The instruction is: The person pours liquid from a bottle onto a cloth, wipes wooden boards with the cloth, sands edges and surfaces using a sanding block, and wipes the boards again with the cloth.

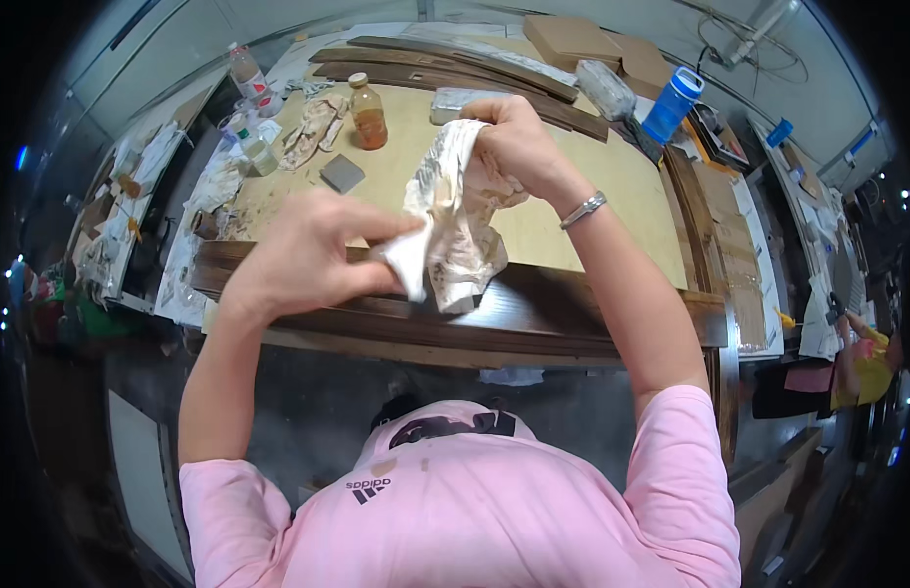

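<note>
A stained white cloth rag (469, 225) hangs crumpled between my two hands, above the near edge of the workbench. My right hand (518, 147) is closed on its upper part, fingers bunched in the fabric. At the lower left, my left hand (313, 255) pinches a white corner of the rag between thumb and fingers; this hand is slightly blurred. Below the cloth runs a dark, glossy wooden board (543, 304) along the bench front. Some of the right fingers are hidden by the fabric.
A bottle of reddish-brown liquid (368, 116), a grey square pad (342, 174) and another stained rag (315, 129) sit at the left of the bench top (592, 211). Long dark wooden strips (455, 73) lie at the back. A blue bottle (673, 106) stands far right.
</note>
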`<state>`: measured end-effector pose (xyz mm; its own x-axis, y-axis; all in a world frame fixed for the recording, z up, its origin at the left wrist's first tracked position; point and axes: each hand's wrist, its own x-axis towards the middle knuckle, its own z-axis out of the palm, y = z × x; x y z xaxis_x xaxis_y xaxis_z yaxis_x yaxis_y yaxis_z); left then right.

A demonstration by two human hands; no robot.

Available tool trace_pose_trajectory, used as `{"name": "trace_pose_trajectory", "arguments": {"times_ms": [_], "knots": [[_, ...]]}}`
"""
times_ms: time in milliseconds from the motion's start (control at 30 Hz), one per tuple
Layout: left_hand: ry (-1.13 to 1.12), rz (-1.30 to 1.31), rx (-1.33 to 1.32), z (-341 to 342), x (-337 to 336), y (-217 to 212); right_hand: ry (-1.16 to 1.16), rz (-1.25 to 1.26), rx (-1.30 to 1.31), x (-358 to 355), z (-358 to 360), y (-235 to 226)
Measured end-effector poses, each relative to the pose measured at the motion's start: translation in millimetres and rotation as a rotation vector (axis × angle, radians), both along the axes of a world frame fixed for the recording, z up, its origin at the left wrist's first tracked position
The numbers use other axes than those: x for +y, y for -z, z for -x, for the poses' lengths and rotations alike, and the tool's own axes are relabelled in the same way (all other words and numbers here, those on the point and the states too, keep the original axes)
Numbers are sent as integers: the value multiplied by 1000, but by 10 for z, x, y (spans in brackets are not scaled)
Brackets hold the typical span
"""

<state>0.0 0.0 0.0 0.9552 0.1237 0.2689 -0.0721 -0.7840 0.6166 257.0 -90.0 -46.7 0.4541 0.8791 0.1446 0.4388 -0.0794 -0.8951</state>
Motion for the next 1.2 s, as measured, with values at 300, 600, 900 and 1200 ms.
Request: {"name": "trace_pose_trajectory", "arguments": {"times_ms": [300,600,900,1200], "knots": [[-138,416,-371,-77,1096,504,-524,-199,680,872,531,-365],[-221,1151,-116,705,1938,773,-399,44,660,1920,158,386],[-339,1194,-6,1127,2157,1029,390,220,148,3435,-287,1704],[-410,1401,-68,1175,2329,1056,207,-21,218,3781,-171,1762]]}}
